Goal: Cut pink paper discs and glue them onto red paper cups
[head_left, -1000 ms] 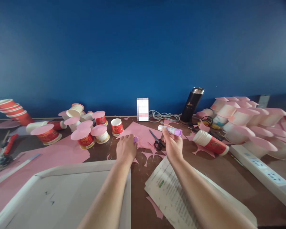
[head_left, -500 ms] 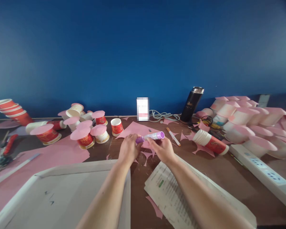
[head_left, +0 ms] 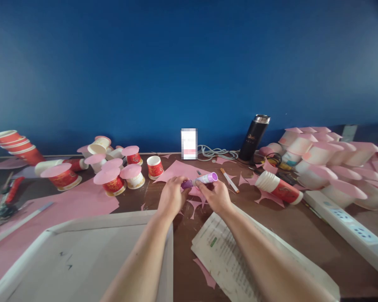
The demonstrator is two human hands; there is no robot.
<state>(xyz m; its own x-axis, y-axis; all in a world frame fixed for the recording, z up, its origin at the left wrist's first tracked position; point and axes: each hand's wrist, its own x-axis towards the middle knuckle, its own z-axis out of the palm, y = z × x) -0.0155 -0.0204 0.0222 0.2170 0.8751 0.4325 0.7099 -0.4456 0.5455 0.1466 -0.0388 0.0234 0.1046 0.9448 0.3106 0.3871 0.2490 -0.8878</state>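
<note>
Centre of the frame: the left hand (head_left: 171, 197) is closed on the purple cap (head_left: 186, 184), the right hand (head_left: 219, 198) on the glue stick (head_left: 208, 178), apparently to align their ends. Pink paper (head_left: 176, 170) lies beyond.

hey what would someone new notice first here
Probably the deep blue wall filling the upper half. Then the crowd of pink-topped paper cups on the right, with a looser group on the left. Mid-table, the right hand holds a purple-and-white tube, the left hand a purple cap.
</note>
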